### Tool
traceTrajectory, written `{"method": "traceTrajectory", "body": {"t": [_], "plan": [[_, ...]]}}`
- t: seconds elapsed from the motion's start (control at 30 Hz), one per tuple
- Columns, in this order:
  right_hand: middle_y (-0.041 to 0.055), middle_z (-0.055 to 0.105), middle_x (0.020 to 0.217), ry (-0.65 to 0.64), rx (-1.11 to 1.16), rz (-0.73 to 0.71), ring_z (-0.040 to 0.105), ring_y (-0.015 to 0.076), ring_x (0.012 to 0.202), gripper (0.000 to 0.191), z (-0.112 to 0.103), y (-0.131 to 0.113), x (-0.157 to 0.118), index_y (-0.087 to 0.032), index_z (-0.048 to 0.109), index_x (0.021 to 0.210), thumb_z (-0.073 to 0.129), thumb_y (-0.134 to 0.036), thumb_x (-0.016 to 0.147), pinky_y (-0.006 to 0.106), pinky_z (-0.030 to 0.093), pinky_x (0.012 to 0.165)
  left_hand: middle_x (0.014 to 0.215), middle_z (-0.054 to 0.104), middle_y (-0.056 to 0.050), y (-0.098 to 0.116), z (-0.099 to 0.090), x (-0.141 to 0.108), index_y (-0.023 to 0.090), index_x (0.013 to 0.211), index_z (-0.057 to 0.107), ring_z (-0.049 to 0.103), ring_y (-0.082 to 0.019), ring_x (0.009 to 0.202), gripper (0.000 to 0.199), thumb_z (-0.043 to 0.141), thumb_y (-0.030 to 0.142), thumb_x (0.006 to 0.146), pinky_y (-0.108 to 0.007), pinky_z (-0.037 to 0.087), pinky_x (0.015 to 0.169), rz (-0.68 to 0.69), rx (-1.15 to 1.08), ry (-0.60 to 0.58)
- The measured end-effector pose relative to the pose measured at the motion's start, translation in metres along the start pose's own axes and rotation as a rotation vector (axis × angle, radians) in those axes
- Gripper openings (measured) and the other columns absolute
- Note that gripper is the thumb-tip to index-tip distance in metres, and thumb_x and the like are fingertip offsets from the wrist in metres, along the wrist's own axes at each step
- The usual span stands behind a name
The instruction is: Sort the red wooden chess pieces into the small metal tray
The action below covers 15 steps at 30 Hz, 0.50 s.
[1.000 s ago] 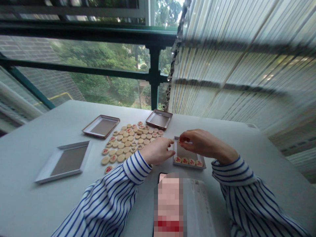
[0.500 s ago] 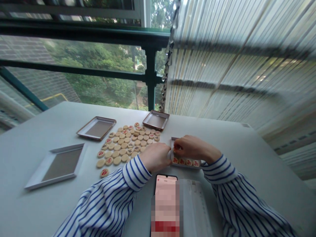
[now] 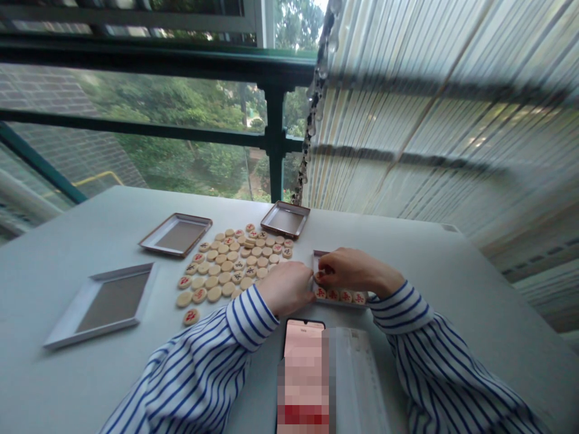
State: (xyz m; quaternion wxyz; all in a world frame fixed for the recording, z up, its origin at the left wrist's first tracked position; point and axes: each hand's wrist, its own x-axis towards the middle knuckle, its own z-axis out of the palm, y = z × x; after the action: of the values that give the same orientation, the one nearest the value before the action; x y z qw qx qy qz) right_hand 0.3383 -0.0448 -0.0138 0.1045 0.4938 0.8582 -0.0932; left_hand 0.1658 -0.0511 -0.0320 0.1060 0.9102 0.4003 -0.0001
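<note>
Round wooden pieces [image 3: 225, 278], some with red or black characters, lie spread on the white table, with a few stacked. At the right is a shallow tray [image 3: 344, 305] with a row of red-marked pieces [image 3: 346, 296] along its near edge. My right hand [image 3: 353, 269] is over this tray, fingers curled down on a piece [image 3: 318, 277] at its left side. My left hand [image 3: 290, 286] is closed beside the tray's left wall, at the right edge of the spread pieces; what it holds, if anything, is hidden.
Two brown-rimmed trays [image 3: 178, 252] [image 3: 286, 232] lie behind the pieces. A larger white-rimmed tray [image 3: 145, 301] is at the left. A phone [image 3: 303, 361] and a clear plastic box [image 3: 359, 374] lie in front. A green railing [image 3: 277, 132] and a beaded curtain [image 3: 407, 120] stand beyond the table.
My right hand's fingers have shifted very slightly over the left side of the tray. My left hand has hardly moved.
</note>
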Motion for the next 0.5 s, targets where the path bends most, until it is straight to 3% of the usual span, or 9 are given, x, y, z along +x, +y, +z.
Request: {"method": "traceTrajectory", "body": {"t": [0.5], "plan": [[0.0085, 0.066, 0.076, -0.041, 0.060, -0.061, 0.053, 0.0126, 0.061, 0.024, 0.0012, -0.0011, 0.0017, -0.015, 0.068, 0.085, 0.048, -0.026, 0.077, 0.023, 0.029, 0.053, 0.088, 0.066, -0.010, 0.0032, -0.0032, 0.0010, 0.018, 0.086, 0.063, 0.061, -0.025, 0.082, 0.027, 0.049, 0.035, 0.072, -0.032, 0.046, 0.068, -0.004, 0.020, -0.023]]}}
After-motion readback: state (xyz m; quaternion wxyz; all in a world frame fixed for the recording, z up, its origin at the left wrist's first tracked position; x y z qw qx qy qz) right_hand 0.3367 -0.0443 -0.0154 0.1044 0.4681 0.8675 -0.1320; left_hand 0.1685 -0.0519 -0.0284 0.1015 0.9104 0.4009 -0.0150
